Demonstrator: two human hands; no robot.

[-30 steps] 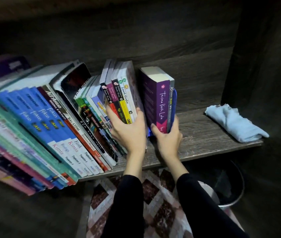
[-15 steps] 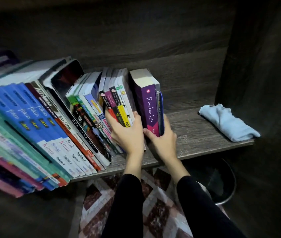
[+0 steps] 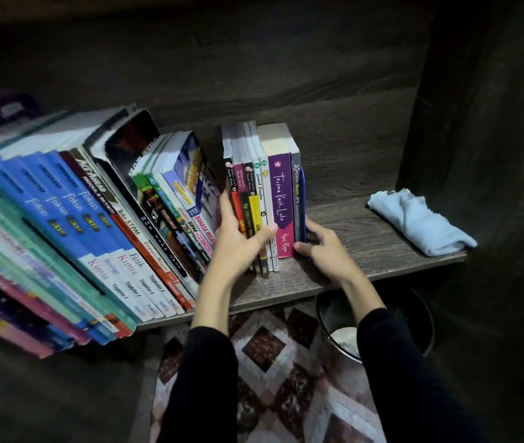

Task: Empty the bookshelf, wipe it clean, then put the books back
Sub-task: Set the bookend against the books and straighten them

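Head view: the left hand (image 3: 241,243) and right hand (image 3: 326,249) clamp an upright cluster of slim paperbacks (image 3: 281,199) from either side, mid-way along the dark wood-grain shelf board (image 3: 366,241). The left fingertips are hidden behind it. At the far left, leaning textbooks (image 3: 94,219) blur out. To the right lies a crumpled pale blue cloth (image 3: 420,222).

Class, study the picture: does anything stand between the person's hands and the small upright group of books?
Nothing visible does. The left hand holds the upright books from their left side, the right hand from their right; the cloth lies apart, further right on the shelf.
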